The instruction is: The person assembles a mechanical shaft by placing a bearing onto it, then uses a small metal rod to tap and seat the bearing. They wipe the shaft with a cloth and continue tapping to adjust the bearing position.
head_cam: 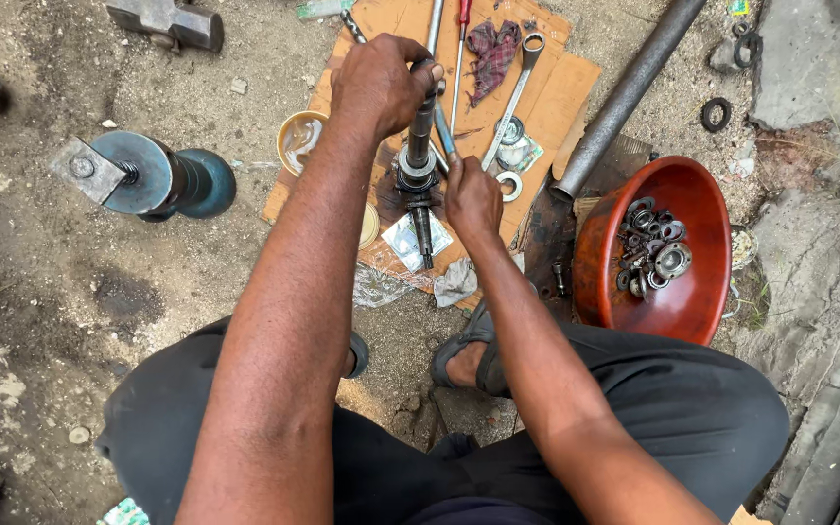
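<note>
Seen from above, squatting over bare dirt ground (41,292).

At 12 o'clock, a flat sheet of brown cardboard (556,92) on the ground, carrying most of the tools. At 1 o'clock, a long grey metal pipe (624,97) lying diagonally, its lower end near the cardboard's edge. At 3 o'clock, a round red bowl (634,292) filled at the bottom with bearings and rings (655,255). At 9 o'clock, a heavy blue-grey flanged part (153,177) lying on its side in the dirt.

In the centre, over the cardboard, a dark steel shaft (421,170) standing roughly upright, with a collar around its middle and a threaded tip pointing down. Left hand (379,86) closed around the top end of the shaft. Right hand (472,199) closed just beside the shaft at 3 o'clock, gripping a slim blue-tipped tool (444,129), possibly a screwdriver or punch; its tip hard to see clearly.

At 12 o'clock on the cardboard, a ring spanner (515,97) lying diagonally, a maroon rag (491,51) beside it, and a red-handled screwdriver (462,39). At 10 o'clock from the shaft, a small yellow-rimmed tin (299,141) at the cardboard's edge.
</note>
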